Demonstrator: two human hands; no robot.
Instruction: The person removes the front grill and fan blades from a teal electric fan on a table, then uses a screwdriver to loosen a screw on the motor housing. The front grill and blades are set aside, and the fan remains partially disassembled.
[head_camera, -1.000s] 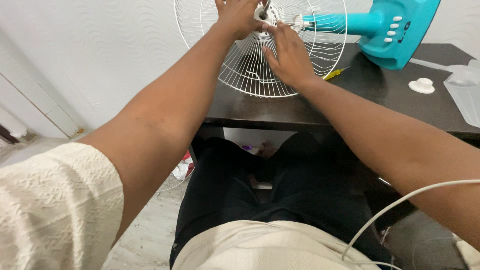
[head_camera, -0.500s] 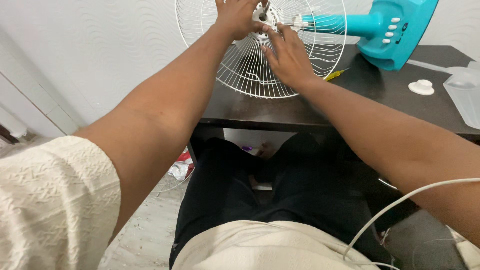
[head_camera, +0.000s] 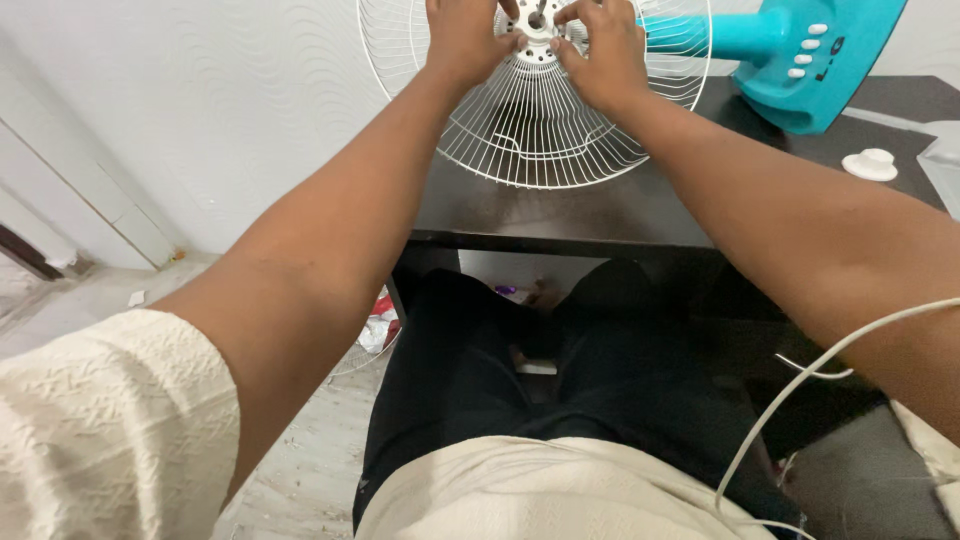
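Fan grille (head_camera: 530, 130) stands on the table's (head_camera: 560, 215) far left, fan base (head_camera: 800, 60) right, knob (head_camera: 869, 164) further right.

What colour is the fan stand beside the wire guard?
The fan stand is turquoise with white buttons, in the head view.

A room in a home is shown, not a workshop. A dark wooden counter (head_camera: 560, 215) is set against a white wall covered with wavy textured wallpaper (head_camera: 230, 90). A household fan with a turquoise base (head_camera: 810, 60) and a white wire fan guard (head_camera: 530, 130) is laid on the counter. Pale wood-look flooring (head_camera: 300, 470) with small litter is seen below, and a white door frame (head_camera: 70, 215) at the left.
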